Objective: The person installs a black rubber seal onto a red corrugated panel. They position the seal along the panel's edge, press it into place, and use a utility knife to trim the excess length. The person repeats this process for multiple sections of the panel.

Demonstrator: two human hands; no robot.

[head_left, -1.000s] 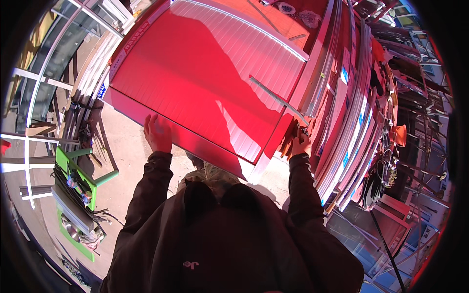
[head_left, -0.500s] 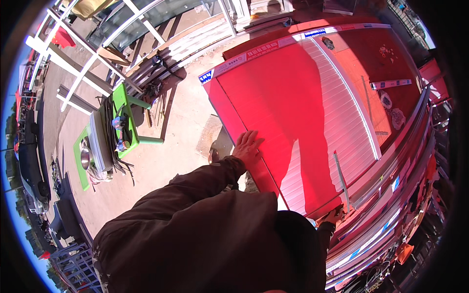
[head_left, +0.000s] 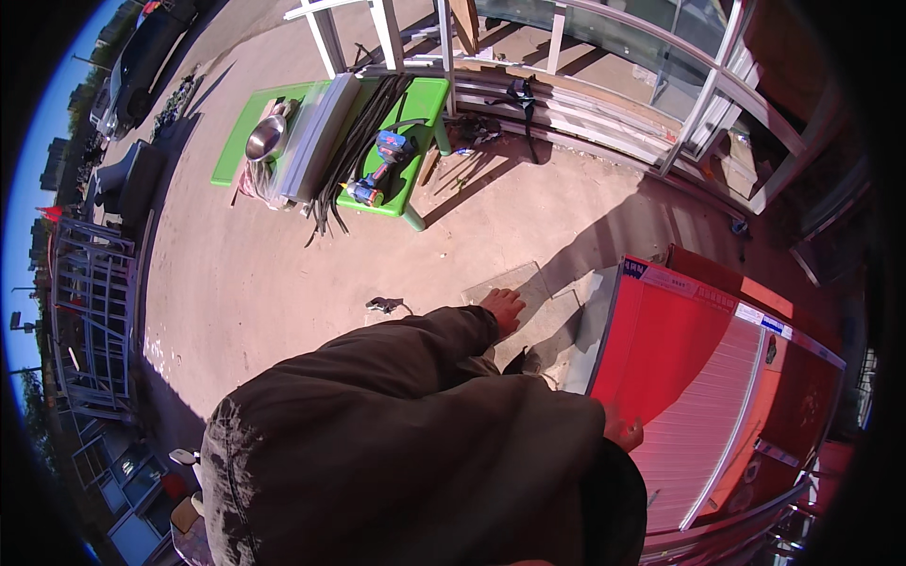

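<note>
A large red ribbed metal panel (head_left: pixel 703 377) with a white edge strip stands at the right, in front of more red panels. My right hand (head_left: pixel 623 432) grips its near edge and is partly hidden behind my dark jacket. My left hand (head_left: pixel 503 307) is off the panel. It hangs above the sandy ground with its fingers apart and holds nothing. A flat pale slab (head_left: pixel 528 292) lies on the ground just beyond it.
A green table (head_left: pixel 429 99) at the back carries a metal bowl (head_left: pixel 266 140), a blue cordless drill (head_left: pixel 377 172), black strips and pale profiles. White window frames (head_left: pixel 566 57) lean behind it. A small dark object (head_left: pixel 382 304) lies on the ground. A metal fence (head_left: pixel 94 302) stands at left.
My left hand has let go of the red panel and swung out over the ground. The view has turned left, so the panel now sits at the right with only my right hand on it.
</note>
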